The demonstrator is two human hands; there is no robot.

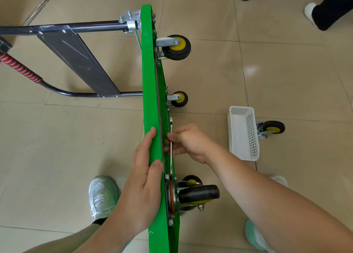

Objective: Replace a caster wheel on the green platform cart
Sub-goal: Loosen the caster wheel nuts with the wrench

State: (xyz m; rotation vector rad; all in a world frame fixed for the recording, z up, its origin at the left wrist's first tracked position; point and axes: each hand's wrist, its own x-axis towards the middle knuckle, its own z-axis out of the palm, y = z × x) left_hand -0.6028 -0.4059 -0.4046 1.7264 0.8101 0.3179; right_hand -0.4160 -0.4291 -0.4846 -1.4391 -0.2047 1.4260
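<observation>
Right of the upended cart point(150, 99) lies a basket point(242, 132), a loose caster point(272, 128) just beyond.

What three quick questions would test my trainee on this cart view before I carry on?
1. True or false: the green cart stands on its edge, and the left hand holds its upper edge.
2. Fill in: the right hand grips a slim metal ____ against the cart's underside.
3. Choose one: relative to the white basket, the loose caster lies A) inside it, B) on the floor beside it, C) on top of it.

Key: 1 true; 2 wrench; 3 B.
</observation>
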